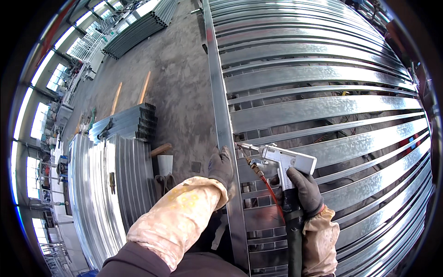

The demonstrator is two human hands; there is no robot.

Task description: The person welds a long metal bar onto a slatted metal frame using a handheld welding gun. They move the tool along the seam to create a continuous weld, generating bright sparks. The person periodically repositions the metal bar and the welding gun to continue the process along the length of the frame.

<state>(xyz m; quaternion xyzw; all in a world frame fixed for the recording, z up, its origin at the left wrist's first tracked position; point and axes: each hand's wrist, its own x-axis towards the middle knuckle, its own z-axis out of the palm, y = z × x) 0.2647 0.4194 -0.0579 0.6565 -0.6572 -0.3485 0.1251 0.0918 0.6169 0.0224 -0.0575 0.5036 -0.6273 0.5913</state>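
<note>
In my right hand, gloved in dark grey, is a silver pistol-shaped welding gun with a black-wrapped lower handle and thick cable. Its narrow nozzle points left, with the tip close to the inner side of a long steel rail. Whether the tip touches metal is too small to tell. A red hose with a brass fitting hangs beside the gun. My left hand, also gloved, grips the rail's outer edge near the nozzle; part of its fingers is hidden. Parallel galvanized slats run rightward from the rail.
Bundled metal channels and long shiny profiles are stacked on the left. Wooden strips lie on the concrete floor. Another stack of profiles sits farther away. Cables and hoses show beneath the slats.
</note>
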